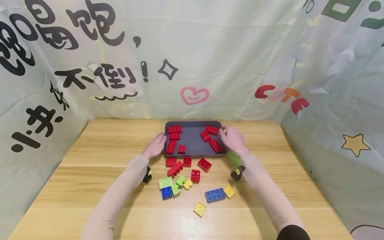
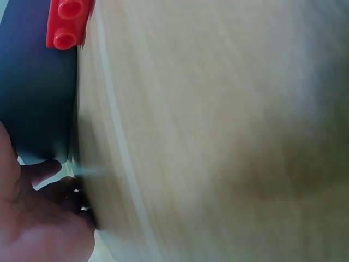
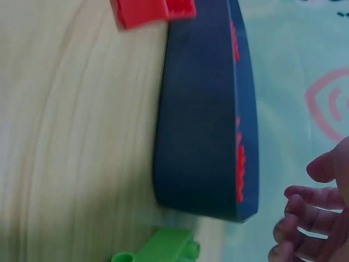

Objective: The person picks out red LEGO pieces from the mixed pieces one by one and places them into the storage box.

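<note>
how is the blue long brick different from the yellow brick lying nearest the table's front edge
The blue long brick is a rectangle with two rows of studs, while the yellow brick is a smaller square with a flatter top. The blue one lies farther back, beside another yellow piece; the yellow one sits alone. Both lie loose on the wooden table, outside the grey tray.

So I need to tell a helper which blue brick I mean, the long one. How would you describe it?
Start at the grey tray on the wooden table. In the loose bricks in front of it, find the long blue brick beside a yellow brick. The other blue brick is short and square.
</note>
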Demonstrator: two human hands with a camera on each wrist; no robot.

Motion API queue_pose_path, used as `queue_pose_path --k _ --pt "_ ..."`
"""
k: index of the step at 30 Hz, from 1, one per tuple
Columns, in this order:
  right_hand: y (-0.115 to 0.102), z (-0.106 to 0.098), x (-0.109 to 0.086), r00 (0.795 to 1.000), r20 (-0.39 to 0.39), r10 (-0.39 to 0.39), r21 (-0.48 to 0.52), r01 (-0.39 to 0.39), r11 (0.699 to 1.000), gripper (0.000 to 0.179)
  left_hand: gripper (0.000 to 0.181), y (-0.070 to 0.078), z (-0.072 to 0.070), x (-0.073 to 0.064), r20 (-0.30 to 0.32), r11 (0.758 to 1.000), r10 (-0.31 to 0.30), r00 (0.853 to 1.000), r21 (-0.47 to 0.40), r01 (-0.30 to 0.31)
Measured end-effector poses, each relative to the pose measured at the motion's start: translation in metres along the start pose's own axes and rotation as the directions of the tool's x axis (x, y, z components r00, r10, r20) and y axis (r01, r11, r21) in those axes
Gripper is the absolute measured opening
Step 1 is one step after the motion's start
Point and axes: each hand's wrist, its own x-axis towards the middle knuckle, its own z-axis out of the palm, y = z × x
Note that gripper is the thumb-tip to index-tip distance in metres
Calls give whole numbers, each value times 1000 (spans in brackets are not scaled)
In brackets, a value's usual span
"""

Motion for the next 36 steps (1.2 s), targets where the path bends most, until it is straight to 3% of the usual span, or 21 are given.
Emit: queue_pose_path --k 9,14,23,27,36 --pt "-18 -7 -18 989 7 -150 51 150 987 26 63 1 1 0 -2 1000 -4 1000 13 4" --pt "-26 -9 -26 977 87 -194 68 188 980 22 61 4 0 -2 -11 999 6 1000 52 -5" --pt "-33 -16 -39 943 206 -260 39 257 966 17 61 5 -1 -4 -7 999 -2 1000 44 2" --pt "-37 -20 -46 916 280 -286 37 287 957 17 61 5 -1 -3 -7 999 0 1000 45 0" --pt "-44 -25 -56 825 473 -310 55 324 945 15 62 4 0 -3 -7 999 10 1000 48 -9"
